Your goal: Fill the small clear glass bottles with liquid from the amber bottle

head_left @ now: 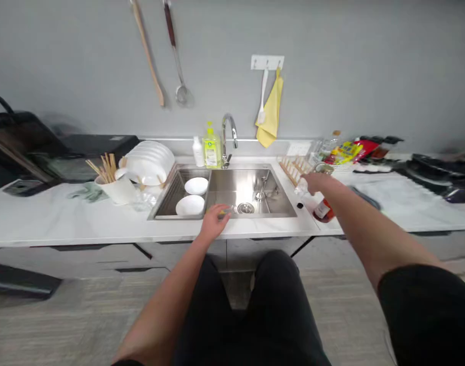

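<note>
My left hand (214, 222) is over the front rim of the steel sink (251, 178), its fingers curled round something small, partly clear and yellowish, too blurred to name. My right hand (316, 182) reaches to the counter right of the sink, its fingers bent downward beside a wooden dish rack (290, 173). A clear, glassy thing (302, 188) shows at those fingertips; its kind is blurred. Below my right wrist, partly hidden by the forearm, is a bottle with reddish liquid (323, 211). Two white bowls (190, 205) sit in the sink's left tray.
Behind the sink rise a faucet (228, 137), a green soap bottle (211, 150) and a white bottle (198, 151). Stacked white dishes (150, 160) and a chopstick holder (120, 189) stand left. Condiment packets (348, 151) lie at right. A yellow cloth (271, 112) hangs above.
</note>
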`<action>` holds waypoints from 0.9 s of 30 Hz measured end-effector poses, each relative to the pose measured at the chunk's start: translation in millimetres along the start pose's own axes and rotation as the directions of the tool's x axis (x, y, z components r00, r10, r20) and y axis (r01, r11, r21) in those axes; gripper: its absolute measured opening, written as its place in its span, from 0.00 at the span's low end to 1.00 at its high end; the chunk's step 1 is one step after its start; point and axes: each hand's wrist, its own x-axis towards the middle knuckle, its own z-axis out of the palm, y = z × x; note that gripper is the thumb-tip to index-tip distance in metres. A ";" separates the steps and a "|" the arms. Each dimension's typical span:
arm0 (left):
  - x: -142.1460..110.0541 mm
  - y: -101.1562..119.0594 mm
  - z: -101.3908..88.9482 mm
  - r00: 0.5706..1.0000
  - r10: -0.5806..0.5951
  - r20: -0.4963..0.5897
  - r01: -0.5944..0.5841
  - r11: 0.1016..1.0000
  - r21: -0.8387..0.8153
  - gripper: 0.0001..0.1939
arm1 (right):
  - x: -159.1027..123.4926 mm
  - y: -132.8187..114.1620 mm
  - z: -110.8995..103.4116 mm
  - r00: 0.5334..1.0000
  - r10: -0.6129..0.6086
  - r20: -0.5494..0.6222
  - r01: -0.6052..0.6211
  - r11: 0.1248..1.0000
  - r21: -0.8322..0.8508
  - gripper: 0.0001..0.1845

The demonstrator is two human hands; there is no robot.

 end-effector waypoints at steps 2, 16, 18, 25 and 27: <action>-2.9 -10.6 -34.6 0.992 -0.041 -0.118 0.046 0.998 0.043 0.12 | -7.4 -3.3 -4.6 0.990 -0.014 -0.137 0.011 1.000 -0.021 0.48; 31.7 -122.3 -225.1 0.580 -0.469 -0.666 0.665 0.745 0.055 0.44 | -87.1 -188.8 119.3 0.798 -0.003 -0.603 0.536 0.460 0.708 0.23; 30.1 -124.1 -226.0 0.569 -0.494 -0.657 0.683 0.729 0.044 0.40 | -77.9 -197.7 138.8 0.809 0.062 -0.584 0.533 0.341 0.775 0.25; 14.8 -98.4 -209.1 0.547 -0.474 -0.690 0.671 0.741 0.023 0.41 | -68.3 -192.0 154.5 0.828 0.039 -0.559 0.537 0.231 0.811 0.23; 12.1 -80.2 -185.5 0.594 -0.484 -0.643 0.586 0.807 -0.067 0.43 | -69.4 -191.8 153.0 0.828 0.027 -0.560 0.540 0.234 0.809 0.23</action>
